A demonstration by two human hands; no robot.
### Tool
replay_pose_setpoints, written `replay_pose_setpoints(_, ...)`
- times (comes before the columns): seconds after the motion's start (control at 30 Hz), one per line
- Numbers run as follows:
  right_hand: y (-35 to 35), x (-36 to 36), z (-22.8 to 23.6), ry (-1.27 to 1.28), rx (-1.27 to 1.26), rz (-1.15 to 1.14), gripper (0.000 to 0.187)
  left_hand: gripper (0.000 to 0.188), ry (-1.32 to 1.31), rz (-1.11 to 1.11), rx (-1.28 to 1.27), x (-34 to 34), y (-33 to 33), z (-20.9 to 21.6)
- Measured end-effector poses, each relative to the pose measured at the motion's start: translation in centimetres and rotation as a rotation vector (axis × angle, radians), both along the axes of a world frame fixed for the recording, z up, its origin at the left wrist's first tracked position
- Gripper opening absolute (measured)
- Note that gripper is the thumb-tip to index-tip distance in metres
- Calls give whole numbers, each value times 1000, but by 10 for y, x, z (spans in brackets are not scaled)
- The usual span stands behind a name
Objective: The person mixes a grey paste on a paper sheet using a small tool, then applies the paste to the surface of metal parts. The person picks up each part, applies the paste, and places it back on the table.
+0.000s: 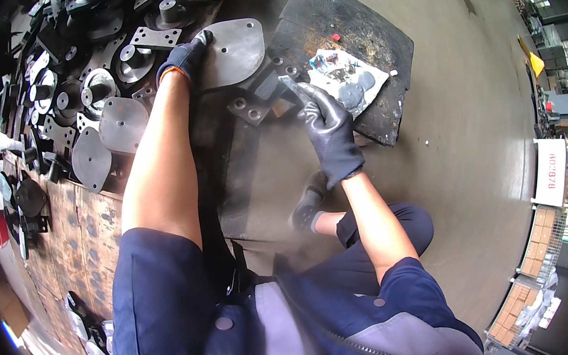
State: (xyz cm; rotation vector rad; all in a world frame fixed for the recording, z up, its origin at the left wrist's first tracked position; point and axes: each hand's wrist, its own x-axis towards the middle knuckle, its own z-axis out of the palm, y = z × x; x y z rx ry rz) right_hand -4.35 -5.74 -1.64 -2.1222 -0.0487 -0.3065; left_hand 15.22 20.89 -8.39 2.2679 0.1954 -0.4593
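Note:
A flat grey metal plate with rounded edges and small holes is held up by my left hand, in a dark glove with an orange cuff. The fingers close on the plate's left edge. My right hand, in a black coated glove, grips a small flat scraper, its pale blade pointing up and left towards the plate. Just beyond that hand a white plastic sheet bears round grey patches of paste. It lies on a dark, stained board. Below the plate sits a metal bracket with holes.
Many metal parts, plates with round posts among them, crowd the wooden table at left. Two more flat plates lie by its near edge. My foot rests below the board. Crates of boxes stand far right.

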Motion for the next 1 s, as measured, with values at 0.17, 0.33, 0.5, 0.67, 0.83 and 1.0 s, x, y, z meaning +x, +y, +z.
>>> replay_pose_setpoints(0.17,12,16,-24,-148,-211,-32,37,48,-328,-396,418,18,31,-62)
replay_pose_setpoints(0.33,15,18,-18,-221,-677,-75,16,58,-278,-486,462,7,21,-42)
replay_pose_setpoints(0.5,12,10,-19,-174,-683,-98,11,64,-170,-531,415,-9,6,3)
replay_pose_setpoints(0.67,15,11,-8,-141,-506,-72,10,66,-121,-464,289,-7,17,-5)
replay_pose_setpoints(0.83,2,16,-45,9,107,-98,31,66,-172,-573,521,-16,1,17)
replay_pose_setpoints(1.0,11,24,-32,-12,121,-33,30,63,-252,-580,524,-9,17,-3)
